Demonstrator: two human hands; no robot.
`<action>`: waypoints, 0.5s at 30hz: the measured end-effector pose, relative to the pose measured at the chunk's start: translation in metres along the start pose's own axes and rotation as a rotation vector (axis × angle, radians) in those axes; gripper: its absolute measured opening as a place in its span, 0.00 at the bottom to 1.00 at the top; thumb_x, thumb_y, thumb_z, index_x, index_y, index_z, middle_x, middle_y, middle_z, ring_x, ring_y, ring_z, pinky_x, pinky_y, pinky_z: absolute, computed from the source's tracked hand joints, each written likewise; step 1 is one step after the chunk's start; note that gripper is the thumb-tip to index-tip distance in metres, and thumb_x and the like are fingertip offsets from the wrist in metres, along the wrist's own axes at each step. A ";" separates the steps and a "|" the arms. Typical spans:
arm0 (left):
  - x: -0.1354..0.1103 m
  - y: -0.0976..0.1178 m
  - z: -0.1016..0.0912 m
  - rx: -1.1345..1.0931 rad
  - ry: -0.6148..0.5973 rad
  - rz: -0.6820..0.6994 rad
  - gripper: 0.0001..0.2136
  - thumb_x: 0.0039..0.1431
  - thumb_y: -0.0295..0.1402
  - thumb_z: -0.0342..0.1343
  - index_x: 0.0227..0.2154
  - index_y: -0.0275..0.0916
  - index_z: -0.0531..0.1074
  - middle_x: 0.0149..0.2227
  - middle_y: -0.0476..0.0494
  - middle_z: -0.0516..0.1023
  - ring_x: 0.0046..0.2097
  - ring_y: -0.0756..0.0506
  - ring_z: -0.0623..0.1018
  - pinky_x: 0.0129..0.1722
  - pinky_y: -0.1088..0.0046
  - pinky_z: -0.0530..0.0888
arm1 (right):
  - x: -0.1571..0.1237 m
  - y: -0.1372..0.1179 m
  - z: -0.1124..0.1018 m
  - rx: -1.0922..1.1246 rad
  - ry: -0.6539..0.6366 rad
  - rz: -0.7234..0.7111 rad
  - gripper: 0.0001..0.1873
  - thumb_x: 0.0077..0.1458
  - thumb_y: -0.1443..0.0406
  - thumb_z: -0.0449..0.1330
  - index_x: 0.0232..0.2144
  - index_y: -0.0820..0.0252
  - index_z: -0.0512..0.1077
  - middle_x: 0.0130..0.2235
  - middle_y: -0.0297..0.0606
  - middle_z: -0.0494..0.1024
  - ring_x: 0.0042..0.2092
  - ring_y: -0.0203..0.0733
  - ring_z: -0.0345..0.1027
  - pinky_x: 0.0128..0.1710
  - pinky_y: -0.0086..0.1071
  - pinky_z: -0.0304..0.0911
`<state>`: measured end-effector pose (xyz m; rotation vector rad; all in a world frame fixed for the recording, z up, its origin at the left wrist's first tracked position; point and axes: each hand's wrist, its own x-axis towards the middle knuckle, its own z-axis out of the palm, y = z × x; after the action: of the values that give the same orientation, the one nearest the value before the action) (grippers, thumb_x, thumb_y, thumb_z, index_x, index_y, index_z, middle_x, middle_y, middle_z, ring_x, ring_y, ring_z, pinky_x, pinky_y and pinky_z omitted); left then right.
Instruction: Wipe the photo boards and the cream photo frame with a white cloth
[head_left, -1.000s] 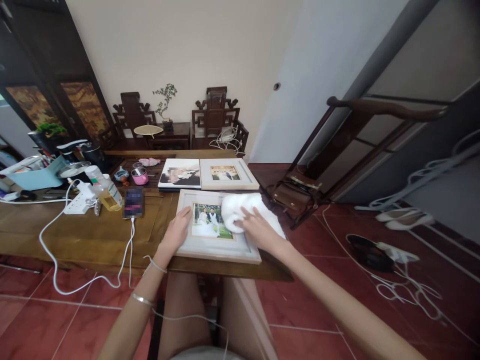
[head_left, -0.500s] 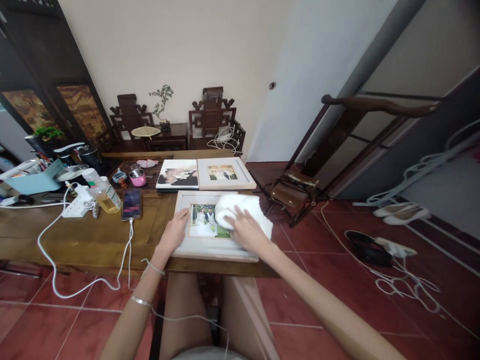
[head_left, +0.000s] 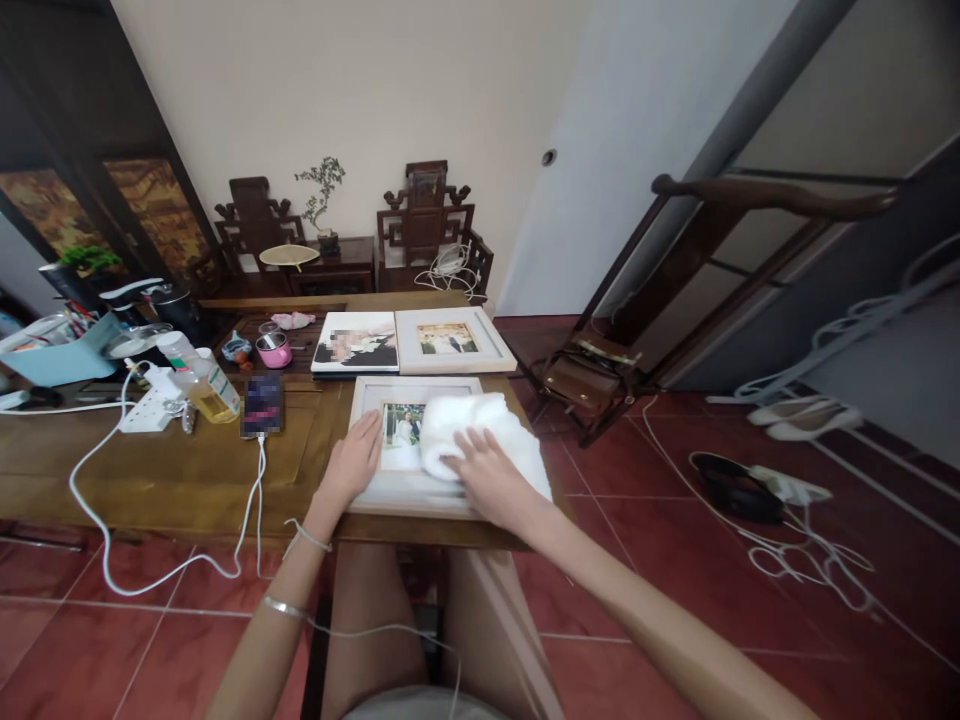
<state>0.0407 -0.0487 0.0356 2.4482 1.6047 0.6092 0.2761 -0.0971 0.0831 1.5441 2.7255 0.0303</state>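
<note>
A picture frame point(head_left: 365, 397) with a pale border lies flat near the front edge of the wooden table, holding a photo of people outdoors. My left hand point(head_left: 354, 462) rests on the frame's left side with its fingers stretched out flat. A bunched white cloth point(head_left: 491, 413) covers the right part of the frame and much of the photo. My right hand point(head_left: 495, 475) presses on this cloth, its fingers bent into the fabric. The cloth hides the frame's right edge.
Behind lie a photo album point(head_left: 356, 342) and a second frame point(head_left: 491, 352). To the left are a phone point(head_left: 262, 405) with a cable, a bottle point(head_left: 214, 392), a power strip point(head_left: 148, 412) and a pink cup point(head_left: 274, 350). A wooden chair point(head_left: 697, 215) stands at right.
My right hand and the cloth have shifted slightly left and towards me, covering more of the photo. My left hand stays on the frame's left side.
</note>
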 end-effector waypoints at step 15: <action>0.001 -0.001 -0.001 0.043 -0.006 0.042 0.20 0.65 0.30 0.39 0.59 0.36 0.60 0.62 0.39 0.63 0.64 0.46 0.60 0.61 0.65 0.62 | 0.046 0.025 0.016 0.043 0.142 0.139 0.31 0.48 0.75 0.52 0.57 0.63 0.64 0.63 0.52 0.57 0.65 0.56 0.45 0.61 0.50 0.41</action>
<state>0.0398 -0.0477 0.0359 2.5181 1.5844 0.5790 0.2741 -0.0447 0.0673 1.8082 2.7331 0.0858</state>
